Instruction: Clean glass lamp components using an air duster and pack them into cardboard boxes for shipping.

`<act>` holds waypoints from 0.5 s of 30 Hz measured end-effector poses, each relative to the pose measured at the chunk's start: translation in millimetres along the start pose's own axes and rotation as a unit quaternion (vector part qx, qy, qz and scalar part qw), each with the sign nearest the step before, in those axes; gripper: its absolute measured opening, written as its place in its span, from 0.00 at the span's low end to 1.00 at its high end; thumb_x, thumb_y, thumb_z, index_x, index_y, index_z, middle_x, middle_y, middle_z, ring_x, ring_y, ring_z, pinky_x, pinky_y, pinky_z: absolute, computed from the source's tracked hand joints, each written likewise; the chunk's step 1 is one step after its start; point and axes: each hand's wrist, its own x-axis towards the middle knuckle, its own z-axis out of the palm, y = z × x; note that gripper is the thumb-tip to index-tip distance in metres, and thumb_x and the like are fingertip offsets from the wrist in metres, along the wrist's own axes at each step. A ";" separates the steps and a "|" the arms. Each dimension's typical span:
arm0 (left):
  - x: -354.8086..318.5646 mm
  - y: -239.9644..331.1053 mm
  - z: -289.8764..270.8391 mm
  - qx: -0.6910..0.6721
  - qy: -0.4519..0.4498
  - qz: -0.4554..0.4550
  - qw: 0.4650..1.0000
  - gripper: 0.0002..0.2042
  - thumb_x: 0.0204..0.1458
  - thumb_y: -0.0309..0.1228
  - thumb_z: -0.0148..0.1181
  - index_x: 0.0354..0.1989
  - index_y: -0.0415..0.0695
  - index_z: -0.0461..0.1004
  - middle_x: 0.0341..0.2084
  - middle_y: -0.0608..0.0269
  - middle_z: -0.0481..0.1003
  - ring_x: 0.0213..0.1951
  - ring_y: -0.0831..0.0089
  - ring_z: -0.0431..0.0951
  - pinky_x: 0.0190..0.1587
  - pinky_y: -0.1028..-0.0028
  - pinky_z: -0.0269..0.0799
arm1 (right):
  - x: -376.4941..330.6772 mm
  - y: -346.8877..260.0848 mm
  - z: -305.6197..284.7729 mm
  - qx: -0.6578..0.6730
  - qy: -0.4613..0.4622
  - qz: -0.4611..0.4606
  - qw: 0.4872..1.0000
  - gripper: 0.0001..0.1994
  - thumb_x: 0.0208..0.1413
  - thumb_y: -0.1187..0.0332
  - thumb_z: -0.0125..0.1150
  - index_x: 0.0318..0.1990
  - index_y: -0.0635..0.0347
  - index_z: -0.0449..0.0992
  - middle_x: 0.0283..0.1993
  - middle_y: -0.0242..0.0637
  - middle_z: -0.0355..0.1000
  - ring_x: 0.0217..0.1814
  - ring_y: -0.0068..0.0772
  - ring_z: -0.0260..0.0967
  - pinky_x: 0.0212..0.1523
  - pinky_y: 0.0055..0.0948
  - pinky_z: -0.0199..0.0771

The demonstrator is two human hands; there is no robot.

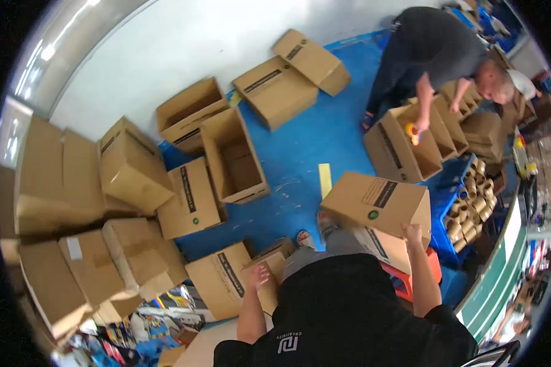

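The closed cardboard box (376,205) sits right in front of the person, resting about at knee level above the blue floor (306,147), tilted a little, its flaps shut and a dark label stripe across the top face. The right hand (412,233) is on its near edge, fingers curled over the rim and gripping the board. The left hand (258,276) is down on a second box (226,278) lying low at the person's left, fingers spread and flat against its flap, pressing rather than clutching. By the look of it, the work is about mid-way: the box at the right hand seems made up and closed, while whether it is taped cannot be told from here. Plenty remains, judging by the stack of flattened and half-folded cartons (86,244) piled along the left, and the open box (236,159) standing empty further out, with two closed boxes (291,76) beyond it by the wall. Across the floor another person (438,49) bends over an open carton (404,147), holding an orange tape dispenser (414,132) inside it. A blue crate of cardboard tubes (471,205) waits at the right.
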 end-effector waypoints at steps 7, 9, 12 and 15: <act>-35.2 -51.0 -44.5 -0.097 0.066 -0.024 0.993 0.11 0.59 0.37 0.49 0.47 0.48 0.70 0.36 0.61 0.75 0.35 0.67 0.77 0.35 0.65 0.77 | 242.5 -60.5 43.2 0.013 -0.004 0.001 1.000 0.12 0.52 0.63 0.59 0.34 0.66 0.75 0.31 0.40 0.71 0.32 0.36 0.70 0.30 0.35 0.75; -62.5 -64.6 -29.9 -0.130 0.155 -0.053 0.978 0.10 0.58 0.34 0.50 0.47 0.48 0.71 0.34 0.62 0.75 0.33 0.66 0.77 0.34 0.65 0.76 | 260.9 -79.0 69.9 0.084 -0.047 0.028 0.995 0.08 0.51 0.68 0.56 0.31 0.65 0.74 0.29 0.38 0.70 0.31 0.34 0.70 0.28 0.33 0.73; -60.5 -86.1 12.2 -0.178 0.173 0.003 0.969 0.12 0.57 0.36 0.49 0.47 0.48 0.71 0.36 0.61 0.75 0.35 0.63 0.77 0.36 0.61 0.76 | 315.0 -79.1 94.2 0.229 -0.185 0.008 0.956 0.04 0.50 0.78 0.51 0.26 0.65 0.73 0.27 0.35 0.69 0.31 0.28 0.70 0.25 0.29 0.70; -61.7 -118.2 38.2 -0.232 0.168 -0.060 0.956 0.15 0.58 0.41 0.45 0.47 0.49 0.72 0.38 0.61 0.76 0.39 0.60 0.77 0.38 0.56 0.74 | 244.8 -70.9 142.2 -0.022 -0.444 -0.011 0.895 0.10 0.58 0.66 0.50 0.40 0.58 0.75 0.31 0.32 0.71 0.28 0.25 0.67 0.26 0.23 0.69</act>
